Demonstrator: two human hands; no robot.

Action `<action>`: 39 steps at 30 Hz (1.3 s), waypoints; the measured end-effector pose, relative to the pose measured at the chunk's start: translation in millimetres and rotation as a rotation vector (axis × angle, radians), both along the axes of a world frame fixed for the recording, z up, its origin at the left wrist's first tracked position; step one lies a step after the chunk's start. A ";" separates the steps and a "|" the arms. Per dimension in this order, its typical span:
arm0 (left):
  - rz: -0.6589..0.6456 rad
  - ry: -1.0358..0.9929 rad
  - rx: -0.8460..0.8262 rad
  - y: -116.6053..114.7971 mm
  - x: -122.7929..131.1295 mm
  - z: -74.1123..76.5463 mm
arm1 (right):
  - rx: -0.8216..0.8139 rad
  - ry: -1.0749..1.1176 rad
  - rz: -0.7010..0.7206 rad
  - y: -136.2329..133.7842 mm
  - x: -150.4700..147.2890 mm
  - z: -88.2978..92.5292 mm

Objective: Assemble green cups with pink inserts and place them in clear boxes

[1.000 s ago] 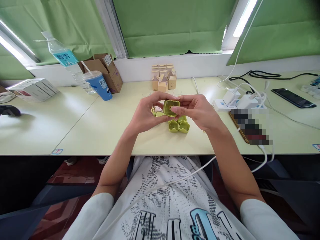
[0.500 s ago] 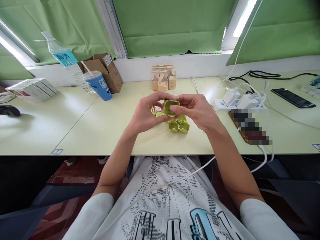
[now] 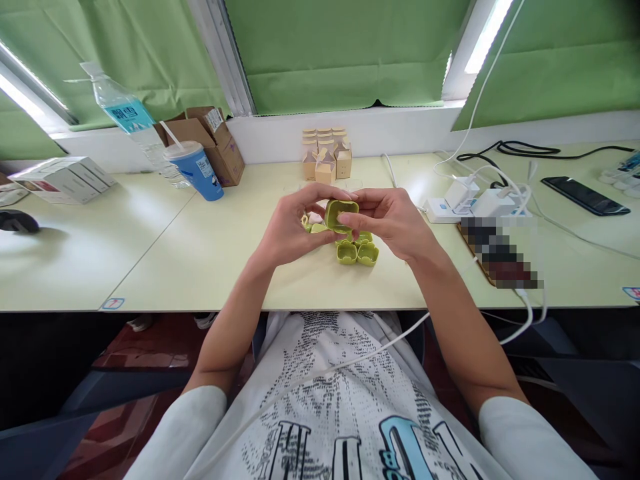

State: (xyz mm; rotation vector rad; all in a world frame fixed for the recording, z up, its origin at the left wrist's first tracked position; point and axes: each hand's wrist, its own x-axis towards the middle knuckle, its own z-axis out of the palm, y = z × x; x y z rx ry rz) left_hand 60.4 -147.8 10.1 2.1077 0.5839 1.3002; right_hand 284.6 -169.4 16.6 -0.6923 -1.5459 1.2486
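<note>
Green cup [image 3: 343, 207] is up over the table [image 3: 225, 253], left hand [image 3: 293, 230] gripping its upper and lower edges, right hand [image 3: 397, 223] gripping the right side, thumb inside. Barely any change in the last second, right thumb maybe slightly further in; reads as work still on this piece, other green cups [image 3: 367, 253] sitting just below in view.

Half-hidden pieces, cropped edges
The left hand [image 3: 286, 230] partly covers small green and pink pieces [image 3: 319, 228] (details unclear); the hollow square green cup [image 3: 336, 209] hides part of the right hand [image 3: 397, 223]; the view's left edge crops a rounded black mouse [image 3: 19, 221].
</note>
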 end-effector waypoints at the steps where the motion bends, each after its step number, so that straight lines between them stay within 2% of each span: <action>1: 0.003 0.003 0.004 -0.2 0.2 0.1 | 0.003 0.000 -0.001 0.3 -0.1 -0.4; 5: -0.011 -0.019 -0.020 -1.7 1.4 1.4 | -0.003 0.020 0.016 0.9 1.1 -0.3; 11: 0.009 -0.188 -0.019 3.9 -0.4 -0.1 | -0.066 0.108 0.176 -0.2 3.4 1.6; 18: -0.040 -0.177 -0.074 4.4 1.1 -1.2 | -0.027 0.093 0.189 0.6 -0.3 -1.0; 26: -0.181 -0.210 -0.084 12.1 -2.0 -5.0 | -0.067 0.195 0.306 1.1 -1.3 -0.9; 34: -0.181 -0.220 -0.038 15.1 -1.4 -9.0 | -0.081 0.256 0.248 -3.7 -10.4 -2.0; 39: -0.143 -0.193 -0.077 17.2 -7.6 -8.6 | -0.063 0.275 0.181 -4.2 -12.9 -1.0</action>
